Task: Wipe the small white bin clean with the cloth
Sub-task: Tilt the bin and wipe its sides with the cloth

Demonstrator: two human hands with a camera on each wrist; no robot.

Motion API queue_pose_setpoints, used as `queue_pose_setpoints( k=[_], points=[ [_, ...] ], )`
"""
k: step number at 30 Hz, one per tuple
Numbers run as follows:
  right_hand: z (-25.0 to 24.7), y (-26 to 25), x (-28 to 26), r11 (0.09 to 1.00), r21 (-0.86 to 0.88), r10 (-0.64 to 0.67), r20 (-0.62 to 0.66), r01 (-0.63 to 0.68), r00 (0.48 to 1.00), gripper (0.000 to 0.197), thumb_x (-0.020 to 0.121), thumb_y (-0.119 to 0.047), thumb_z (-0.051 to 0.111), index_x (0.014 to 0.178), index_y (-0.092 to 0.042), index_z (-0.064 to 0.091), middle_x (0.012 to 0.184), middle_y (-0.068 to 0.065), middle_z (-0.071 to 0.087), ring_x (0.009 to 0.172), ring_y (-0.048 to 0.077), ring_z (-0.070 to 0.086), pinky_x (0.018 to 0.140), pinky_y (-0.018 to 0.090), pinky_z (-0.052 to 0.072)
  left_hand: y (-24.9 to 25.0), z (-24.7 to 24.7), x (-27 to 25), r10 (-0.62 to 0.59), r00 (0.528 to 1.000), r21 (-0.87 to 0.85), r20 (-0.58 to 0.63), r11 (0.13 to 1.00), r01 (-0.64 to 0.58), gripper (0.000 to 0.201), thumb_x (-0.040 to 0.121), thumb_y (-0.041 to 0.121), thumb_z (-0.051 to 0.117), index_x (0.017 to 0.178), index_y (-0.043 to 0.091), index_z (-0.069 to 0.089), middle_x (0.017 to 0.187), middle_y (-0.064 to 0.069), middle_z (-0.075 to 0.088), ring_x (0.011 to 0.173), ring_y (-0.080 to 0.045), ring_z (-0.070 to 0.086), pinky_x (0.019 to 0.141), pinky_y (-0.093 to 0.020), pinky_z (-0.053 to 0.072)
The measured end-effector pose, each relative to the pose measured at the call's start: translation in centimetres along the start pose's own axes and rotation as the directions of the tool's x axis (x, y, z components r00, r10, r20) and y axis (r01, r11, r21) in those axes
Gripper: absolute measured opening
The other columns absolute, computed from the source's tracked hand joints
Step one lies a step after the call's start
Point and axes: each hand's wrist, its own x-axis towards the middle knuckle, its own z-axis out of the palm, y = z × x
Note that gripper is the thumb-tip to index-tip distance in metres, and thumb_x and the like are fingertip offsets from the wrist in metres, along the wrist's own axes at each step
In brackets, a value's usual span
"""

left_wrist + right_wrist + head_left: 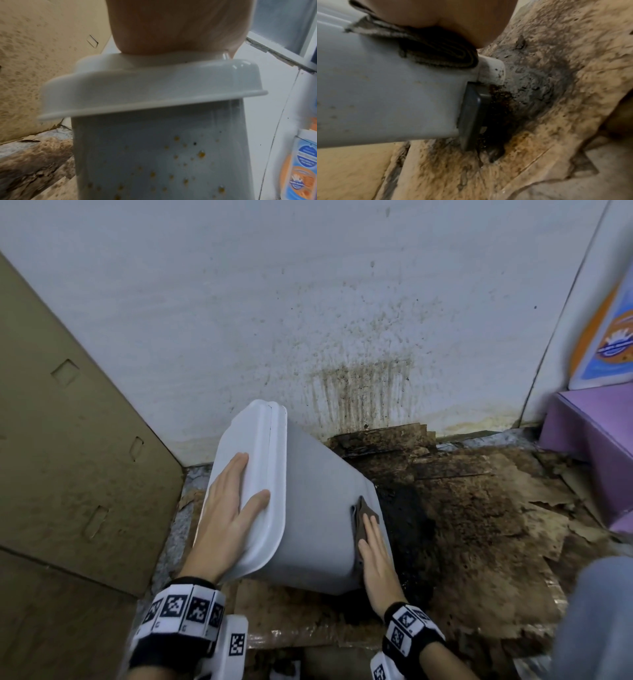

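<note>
Both hands are on the bin. Left hand point(228, 508) lies flat, fingers straight and spread, on the white lid point(246, 484); I judge it is there to hold the lid closed and steady the small white bin point(318, 525) while it is tipped toward the left. Right hand point(375, 563) is also flat, fingers straight, pressing the brown cloth point(363, 520) against the bin's side wall near the base; nothing is gripped, the cloth is trapped between palm and plastic. Tilt presumably exposes the lower wall for wiping. Bin rests on one bottom edge on stained cardboard point(479, 525) laid on the floor, just in front of the white wall point(308, 302). Left wrist view: yellowish spots scattered over the front wall of the bin, not yet wiped. Right wrist view: cloth is folded in layers; a dark pedal point(473, 116) projects at the bin's base, sitting against black grime. Beyond: brown drip stain point(359, 392) on the wall behind, cardboard box point(68, 440) at left, purple stand point(589, 446) at right. Count: two hands, one bin, one lid, one cloth, one pedal, one box.
</note>
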Motion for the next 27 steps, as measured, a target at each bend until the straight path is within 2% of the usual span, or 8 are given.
queue_pose_setpoints(
  k=[3, 9, 11, 13, 17, 19, 23, 27],
  points=[
    [0.1, 0.1, 0.2, 0.998, 0.038, 0.049, -0.043, -0.048, 0.998, 0.045, 0.11, -0.026, 0.028, 0.143, -0.052, 0.011, 0.167, -0.015, 0.002, 0.149, -0.007, 0.001, 0.122, 0.021, 0.002, 0.5, 0.2, 0.1, 0.005, 1.0, 0.029, 0.0, 1.0, -0.005, 0.075, 0.091, 0.055, 0.046, 0.159, 0.034, 0.023, 0.164, 0.021, 0.021, 0.144, 0.009, 0.014, 0.121, -0.029, 0.012],
    [2.0, -3.6, 0.6, 0.993, 0.058, 0.111, -0.128, -0.104, 0.986, 0.044, 0.109, -0.027, 0.026, 0.14, -0.055, 0.014, 0.168, -0.009, 0.005, 0.153, 0.004, 0.003, 0.127, 0.039, 0.006, 0.6, 0.1, 0.2, -0.014, 1.0, 0.045, 0.005, 0.999, 0.013, 0.076, 0.091, 0.054, 0.044, 0.16, 0.032, 0.021, 0.166, 0.017, 0.019, 0.141, 0.011, 0.013, 0.118, -0.024, 0.009],
    [2.7, -6.3, 0.2, 0.998, 0.039, 0.043, -0.109, -0.039, 0.993, 0.042, 0.106, -0.033, 0.02, 0.138, -0.06, 0.014, 0.168, -0.012, 0.005, 0.153, 0.003, 0.002, 0.126, 0.038, 0.004, 0.7, 0.2, 0.2, -0.009, 1.0, 0.053, 0.002, 0.999, 0.009, 0.077, 0.091, 0.052, 0.044, 0.16, 0.03, 0.021, 0.166, 0.016, 0.02, 0.141, 0.011, 0.013, 0.118, -0.025, 0.009],
    [3.5, -9.5, -0.6, 0.997, 0.015, -0.078, -0.052, 0.079, 0.996, 0.044, 0.099, -0.043, 0.012, 0.137, -0.065, 0.009, 0.166, -0.02, 0.001, 0.151, -0.004, -0.004, 0.125, 0.031, 0.0, 0.6, 0.3, 0.3, -0.009, 1.0, 0.049, -0.005, 0.999, 0.009, 0.077, 0.091, 0.051, 0.044, 0.16, 0.03, 0.021, 0.165, 0.015, 0.02, 0.141, 0.011, 0.014, 0.119, -0.026, 0.01],
    [4.4, -12.6, -1.7, 0.971, -0.04, -0.236, 0.03, 0.237, 0.971, 0.051, 0.101, -0.042, 0.009, 0.151, -0.053, 0.004, 0.164, -0.026, -0.003, 0.148, -0.01, -0.012, 0.122, 0.025, -0.004, 0.3, 0.2, 0.3, -0.022, 1.0, 0.049, -0.004, 0.999, 0.022, 0.076, 0.092, 0.052, 0.044, 0.16, 0.032, 0.02, 0.164, 0.018, 0.02, 0.146, 0.006, 0.014, 0.125, -0.036, 0.013],
    [4.0, -11.9, -1.9, 0.952, -0.091, -0.291, 0.025, 0.292, 0.957, 0.051, 0.105, -0.043, 0.01, 0.156, -0.046, 0.007, 0.165, -0.026, -0.001, 0.15, -0.008, -0.008, 0.123, 0.027, -0.001, 0.2, 0.2, 0.3, -0.027, 1.0, 0.04, -0.004, 0.999, 0.027, 0.075, 0.092, 0.053, 0.045, 0.16, 0.033, 0.02, 0.163, 0.02, 0.019, 0.148, 0.003, 0.015, 0.125, -0.038, 0.014],
    [2.6, -8.3, -1.7, 0.9, -0.229, -0.371, 0.04, 0.37, 0.928, 0.053, 0.105, -0.043, 0.012, 0.158, -0.042, 0.009, 0.166, -0.023, 0.003, 0.152, -0.002, 0.002, 0.123, 0.026, 0.006, 0.2, 0.2, 0.1, -0.028, 1.0, 0.027, -0.004, 0.999, 0.028, 0.074, 0.092, 0.052, 0.046, 0.159, 0.035, 0.021, 0.162, 0.021, 0.02, 0.147, 0.002, 0.016, 0.124, -0.038, 0.015],
    [2.1, -3.4, -1.6, 0.952, -0.174, -0.268, -0.065, 0.254, 0.961, 0.052, 0.104, -0.048, 0.01, 0.156, -0.042, 0.016, 0.165, -0.024, 0.009, 0.153, -0.001, 0.007, 0.125, 0.031, 0.011, -0.1, -0.1, 0.1, -0.035, 0.999, 0.006, -0.012, 0.999, 0.035, 0.074, 0.091, 0.052, 0.046, 0.159, 0.034, 0.023, 0.162, 0.021, 0.022, 0.146, 0.004, 0.017, 0.125, -0.042, 0.015]
  ],
)
